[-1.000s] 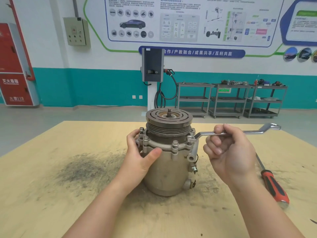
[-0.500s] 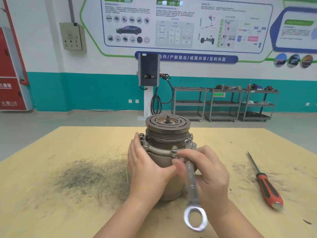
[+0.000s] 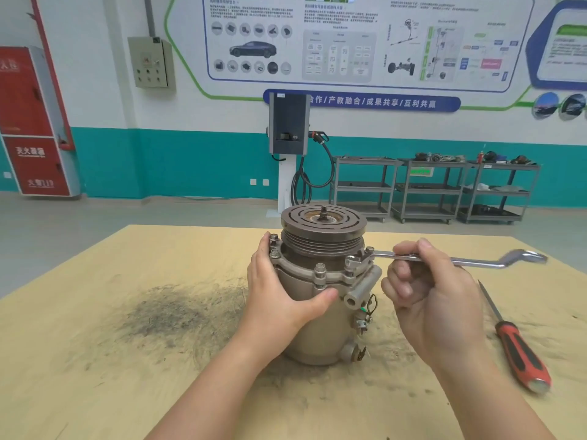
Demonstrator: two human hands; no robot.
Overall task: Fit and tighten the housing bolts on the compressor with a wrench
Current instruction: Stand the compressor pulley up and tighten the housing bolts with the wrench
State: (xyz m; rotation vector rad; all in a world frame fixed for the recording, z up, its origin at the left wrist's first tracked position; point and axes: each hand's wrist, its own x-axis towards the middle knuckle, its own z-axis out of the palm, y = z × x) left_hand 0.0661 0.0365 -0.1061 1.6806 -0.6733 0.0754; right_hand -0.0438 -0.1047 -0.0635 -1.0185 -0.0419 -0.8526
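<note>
a smudged wooden table (image 3: 95, 360) carries the upright, cylindrical grey-metal compressor (image 3: 320, 293) at its centre. the left hand (image 3: 279, 290) wraps its left side, thumb across the front. the right hand (image 3: 428, 296) curls around the slim steel wrench (image 3: 460, 260), set on a right flange bolt (image 3: 369, 250).

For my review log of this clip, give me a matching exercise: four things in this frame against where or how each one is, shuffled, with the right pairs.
Things:
1. left hand
2. right hand
3. red-handled screwdriver with black grip
4. long silver metal wrench

States:
A. lies untouched on the tan wooden table
B. wraps round the grey metal compressor's body
C. one end sits on a flange bolt, shaft pointing right
D. fingers curled round the wrench shaft

Pairs: 1-B, 2-D, 3-A, 4-C
</note>
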